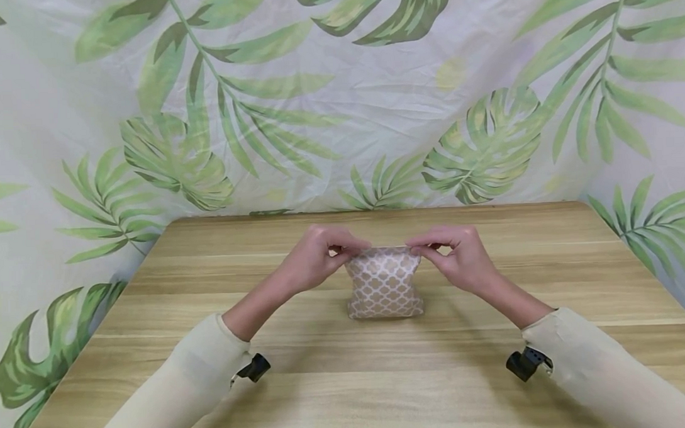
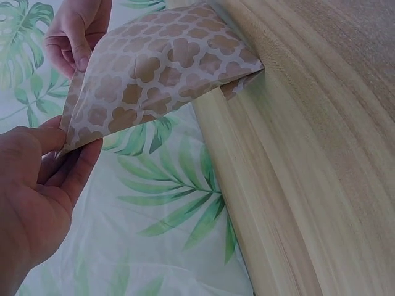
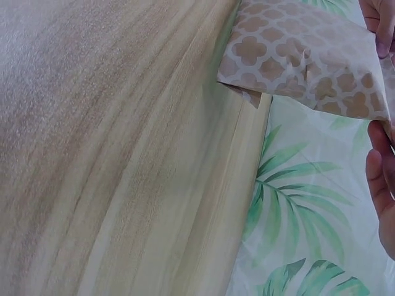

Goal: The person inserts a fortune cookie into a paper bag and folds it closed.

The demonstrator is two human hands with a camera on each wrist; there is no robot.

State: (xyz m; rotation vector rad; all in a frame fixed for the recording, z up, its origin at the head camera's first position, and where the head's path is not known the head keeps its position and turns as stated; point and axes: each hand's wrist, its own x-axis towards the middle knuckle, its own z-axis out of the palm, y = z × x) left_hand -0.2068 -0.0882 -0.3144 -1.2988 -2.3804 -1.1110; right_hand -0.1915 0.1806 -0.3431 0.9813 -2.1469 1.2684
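A small paper bag [image 1: 385, 287] with a brown and white lattice pattern stands upright on the middle of the wooden table [image 1: 348, 377]. My left hand [image 1: 343, 247] pinches the bag's top left corner. My right hand [image 1: 423, 246] pinches its top right corner. In the left wrist view the left hand [image 2: 69, 150] holds a corner of the bag [image 2: 160, 74] between thumb and fingers, and the right hand [image 2: 77, 37] holds the far corner. The right wrist view shows the bag [image 3: 296, 55], with the right hand [image 3: 378, 153] at its near corner.
A leaf-printed cloth [image 1: 338, 101] hangs behind and along both sides of the table. Black camera mounts [image 1: 254, 368] [image 1: 526, 363] sit on both cream sleeves. The table's far edge [image 1: 376, 211] lies just behind the bag.
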